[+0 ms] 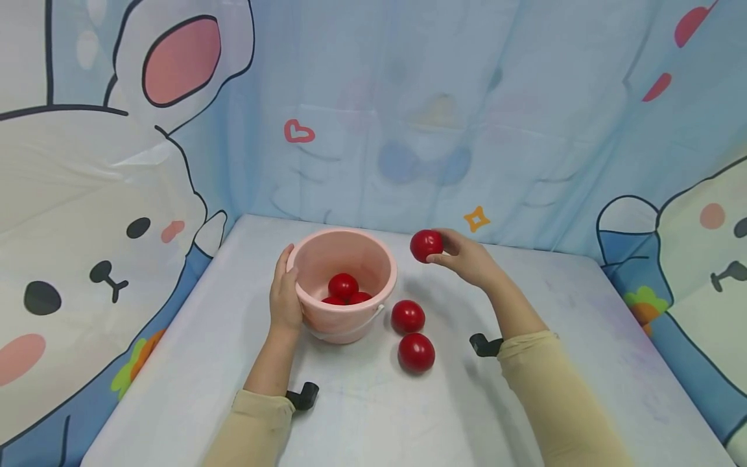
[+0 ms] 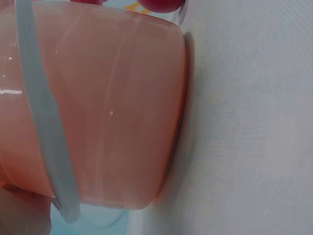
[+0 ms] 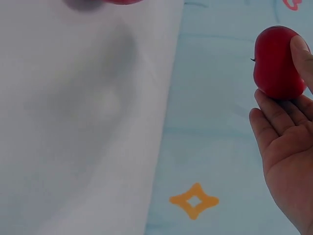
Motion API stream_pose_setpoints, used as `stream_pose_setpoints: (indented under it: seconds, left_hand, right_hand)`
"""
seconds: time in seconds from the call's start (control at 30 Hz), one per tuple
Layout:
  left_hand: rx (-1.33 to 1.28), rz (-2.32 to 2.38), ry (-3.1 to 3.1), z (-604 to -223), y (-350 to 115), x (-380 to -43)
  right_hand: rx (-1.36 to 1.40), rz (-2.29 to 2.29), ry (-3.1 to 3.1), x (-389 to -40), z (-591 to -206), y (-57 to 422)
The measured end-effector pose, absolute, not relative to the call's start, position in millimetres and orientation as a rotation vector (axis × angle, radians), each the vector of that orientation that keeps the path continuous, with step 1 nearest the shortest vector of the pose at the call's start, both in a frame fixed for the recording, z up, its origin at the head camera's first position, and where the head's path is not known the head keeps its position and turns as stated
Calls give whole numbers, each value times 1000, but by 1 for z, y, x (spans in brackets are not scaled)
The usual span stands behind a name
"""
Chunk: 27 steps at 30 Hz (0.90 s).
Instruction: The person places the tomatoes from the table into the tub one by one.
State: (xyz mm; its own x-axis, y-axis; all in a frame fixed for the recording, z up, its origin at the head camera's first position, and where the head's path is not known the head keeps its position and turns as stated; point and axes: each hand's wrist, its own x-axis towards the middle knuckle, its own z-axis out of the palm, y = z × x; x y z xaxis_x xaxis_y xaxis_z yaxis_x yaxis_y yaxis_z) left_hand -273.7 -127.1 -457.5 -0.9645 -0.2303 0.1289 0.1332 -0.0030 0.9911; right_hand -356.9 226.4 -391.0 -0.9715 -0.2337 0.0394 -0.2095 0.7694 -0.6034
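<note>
A pink bucket [image 1: 344,318] with a pale handle [image 2: 49,122] stands upright, several red apples [image 1: 343,286] visible inside. My left hand [image 1: 285,298] holds the bucket's left side at the rim; in the left wrist view only a bit of that hand [image 2: 22,213] shows. To the right of the bucket and above the table, my right hand [image 1: 467,258] grips a red apple [image 1: 426,246] between thumb and fingers. The right wrist view shows this apple [image 3: 279,63] with its short stem. Two more apples, a rear one [image 1: 408,317] and a front one [image 1: 416,353], lie beside the bucket.
The white table [image 1: 362,415] carries the bucket and the loose apples. Behind it hangs a light blue curtain [image 1: 362,175] with cartoon prints, and printed cloth also covers both sides. A black wrist mount [image 1: 486,345] juts from the right sleeve.
</note>
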Motion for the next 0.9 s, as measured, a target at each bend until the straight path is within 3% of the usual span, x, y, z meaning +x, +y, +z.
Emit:
stream_pose_setpoints:
  seconds: [0.47,0.9]
  left_hand:
    - [103,-2075,-1996,-457,-128,-273]
    - [100,-2080,-1999,-455,-127,-273]
  right_hand:
    - [-603,-995,2901,-359,-345,201]
    - [-651,-925,2905,-357,-324,178]
